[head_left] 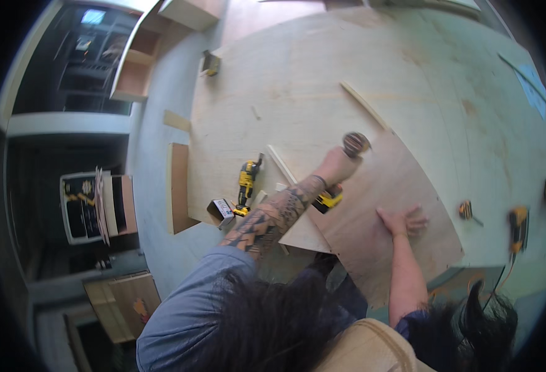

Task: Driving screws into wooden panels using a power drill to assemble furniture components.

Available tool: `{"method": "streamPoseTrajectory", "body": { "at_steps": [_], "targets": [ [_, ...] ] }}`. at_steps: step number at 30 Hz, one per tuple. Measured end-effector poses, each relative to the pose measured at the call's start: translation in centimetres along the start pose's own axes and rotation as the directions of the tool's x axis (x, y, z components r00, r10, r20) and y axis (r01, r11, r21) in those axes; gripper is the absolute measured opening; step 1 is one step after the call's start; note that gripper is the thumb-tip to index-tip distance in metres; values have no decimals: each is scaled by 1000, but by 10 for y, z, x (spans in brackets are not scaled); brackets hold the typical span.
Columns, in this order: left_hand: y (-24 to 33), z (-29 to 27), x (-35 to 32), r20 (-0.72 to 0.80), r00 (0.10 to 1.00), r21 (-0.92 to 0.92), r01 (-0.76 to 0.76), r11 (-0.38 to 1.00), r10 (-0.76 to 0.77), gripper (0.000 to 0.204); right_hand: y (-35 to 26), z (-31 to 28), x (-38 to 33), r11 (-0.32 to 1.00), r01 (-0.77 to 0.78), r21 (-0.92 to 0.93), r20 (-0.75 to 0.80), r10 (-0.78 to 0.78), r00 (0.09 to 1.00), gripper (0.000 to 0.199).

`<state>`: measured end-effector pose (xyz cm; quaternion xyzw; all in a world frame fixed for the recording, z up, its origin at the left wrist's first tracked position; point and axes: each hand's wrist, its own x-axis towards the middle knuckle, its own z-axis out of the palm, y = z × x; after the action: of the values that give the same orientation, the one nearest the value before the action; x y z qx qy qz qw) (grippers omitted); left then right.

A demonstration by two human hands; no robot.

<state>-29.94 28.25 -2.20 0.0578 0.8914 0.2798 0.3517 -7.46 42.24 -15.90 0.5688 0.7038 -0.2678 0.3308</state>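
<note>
Head view: A wooden panel (pixel 378 183) lies flat across a plywood worktop (pixel 291 74) — pinkish-brown, smooth-faced, corners dotted dark. The left hand (pixel 338 166) grips a power tool (pixel 355 145) above its edge; the right hand (pixel 404 221) rests on it, fingers splayed. The panel looks positioned — whether those dots are screws or bare holes, and how much fixing remains, cannot be told.

Yellow power tool (pixel 246 180) beside small carton (pixel 226 209), open wooden box (pixel 135 80)

Tabletop (pixel 297 93) under panel (pixel 384 186), power tool (pixel 245 180)
</note>
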Motion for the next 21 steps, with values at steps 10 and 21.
{"method": "streamPoseTrajectory", "body": {
  "at_steps": [10, 21],
  "targets": [
    [-154, 30, -139, -206, 966, -400, -229, 888, 156, 59, 16, 9, 3, 992, -52, -118, -95, 40, 995, 165],
    [-417, -12, -313, -722, 476, -632, -157, 759, -503, 50, 61, 150, -168, 624, 653, -430, -88, -749, 657, 127]
  ]
}}
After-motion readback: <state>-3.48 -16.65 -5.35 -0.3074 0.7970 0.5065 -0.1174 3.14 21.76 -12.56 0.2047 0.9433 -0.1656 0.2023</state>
